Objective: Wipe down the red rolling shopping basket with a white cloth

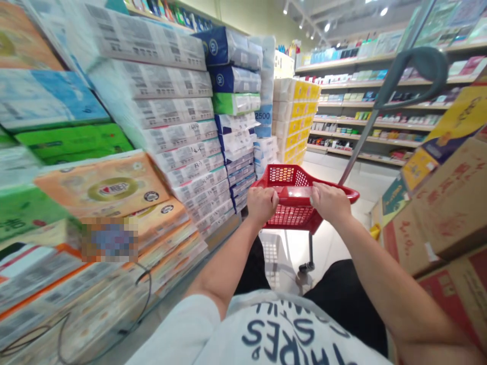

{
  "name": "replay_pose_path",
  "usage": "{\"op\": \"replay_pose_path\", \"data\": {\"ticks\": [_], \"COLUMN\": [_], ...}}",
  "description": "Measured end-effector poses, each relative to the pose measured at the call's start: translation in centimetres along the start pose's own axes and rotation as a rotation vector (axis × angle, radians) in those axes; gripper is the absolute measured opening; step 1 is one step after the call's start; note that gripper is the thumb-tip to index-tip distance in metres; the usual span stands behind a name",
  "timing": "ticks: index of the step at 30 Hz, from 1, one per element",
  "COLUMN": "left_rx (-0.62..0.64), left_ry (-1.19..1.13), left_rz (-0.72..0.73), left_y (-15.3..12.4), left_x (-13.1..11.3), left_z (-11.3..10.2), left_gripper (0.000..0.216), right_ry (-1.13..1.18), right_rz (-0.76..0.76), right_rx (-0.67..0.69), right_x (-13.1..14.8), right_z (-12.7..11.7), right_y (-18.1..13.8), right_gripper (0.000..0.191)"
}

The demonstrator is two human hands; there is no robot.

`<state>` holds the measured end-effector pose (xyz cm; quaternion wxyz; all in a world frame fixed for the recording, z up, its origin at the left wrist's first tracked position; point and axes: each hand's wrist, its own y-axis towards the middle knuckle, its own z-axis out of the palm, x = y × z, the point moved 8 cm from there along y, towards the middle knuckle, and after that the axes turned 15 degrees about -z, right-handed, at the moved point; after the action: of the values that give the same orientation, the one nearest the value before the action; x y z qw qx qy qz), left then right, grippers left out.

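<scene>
A red plastic shopping basket (291, 177) hangs in front of me in a shop aisle, its mesh walls showing nothing inside that I can make out. My left hand (262, 204) is closed over the near rim on the left. My right hand (330, 202) is closed over the same rim on the right. Both forearms reach forward from my white printed shirt. A grey pull handle (414, 68) rises from behind the basket toward the upper right.
Tall stacks of packaged tissue (171, 137) line the left side, close to my left arm. Cardboard boxes (449, 203) crowd the right. The pale floor (365, 182) runs ahead toward stocked shelves (380, 101) at the far end.
</scene>
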<state>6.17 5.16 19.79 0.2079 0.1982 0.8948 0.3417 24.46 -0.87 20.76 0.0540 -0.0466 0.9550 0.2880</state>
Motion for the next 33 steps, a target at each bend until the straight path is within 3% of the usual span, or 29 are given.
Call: {"op": "replay_pose_path", "data": {"ticks": [2,3,5,7,9,12,15,17,19,22,24,25,27,29,31,33], "left_rx": [-0.004,-0.005,-0.002,0.001,0.0,0.001,0.017,0.024,0.017,-0.007,-0.014,-0.015,-0.015,-0.013,-0.001,0.027], "left_ry": [-0.003,-0.005,-0.01,-0.015,-0.016,-0.011,-0.013,-0.019,-0.027,-0.036,-0.042,-0.045,-0.052,-0.058,-0.057,-0.054], "left_rz": [-0.001,0.002,0.015,0.023,0.015,-0.001,0.013,0.028,0.034,0.011,-0.001,0.001,0.016,0.022,0.009,-0.004], "left_y": [0.0,0.0,-0.1,-0.2,-0.1,0.2,0.4,0.3,0.1,-0.2,-0.3,-0.4,-0.3,-0.2,0.1,0.5], "left_x": [0.1,0.1,-0.1,-0.1,0.1,0.4,0.4,0.3,0.3,0.8,1.2,1.3,1.3,1.2,1.1,0.8], "left_z": [-0.1,-0.2,-0.3,-0.4,-0.4,-0.6,-0.5,-0.5,-0.5,-0.5,-0.5,-0.5,-0.5,-0.6,-0.6,-0.4], "left_gripper": [0.028,0.028,0.028,0.027,0.026,0.025,0.025,0.025,0.026,0.025,0.024,0.024,0.024,0.024,0.024,0.023], "right_ry": [0.021,0.029,0.03,0.022,0.032,0.083,0.066,-0.001,-0.064,-0.087,-0.054,-0.037,-0.038,-0.09,-0.094,-0.056], "right_rz": [-0.054,-0.055,-0.01,0.03,-0.05,-0.168,-0.094,0.008,0.026,-0.166,-0.269,-0.255,-0.12,0.044,-0.019,-0.046], "right_rx": [0.174,0.198,0.086,-0.129,-0.242,-0.241,-0.207,-0.129,0.074,0.437,0.542,0.527,0.353,0.001,-0.21,-0.24], "right_x": [-0.4,-0.6,-0.8,-0.6,0.3,0.5,-1.7,-3.5,-4.6,-4.5,-3.8,-3.6,-3.5,-3.1,-1.6,-1.6], "right_z": [0.7,0.8,0.3,-0.6,-0.6,-0.2,-0.4,-0.6,-0.1,1.5,2.0,2.1,1.6,-0.1,-0.9,-1.3], "right_y": [0.8,1.0,0.8,-0.3,-1.6,-2.6,-2.7,-2.4,-1.3,0.3,0.5,0.3,-0.6,-2.7,-4.6,-4.9], "right_gripper": [0.037,0.037,0.04,0.044,0.045,0.043,0.041,0.039,0.037,0.024,0.02,0.021,0.029,0.036,0.039,0.039]}}
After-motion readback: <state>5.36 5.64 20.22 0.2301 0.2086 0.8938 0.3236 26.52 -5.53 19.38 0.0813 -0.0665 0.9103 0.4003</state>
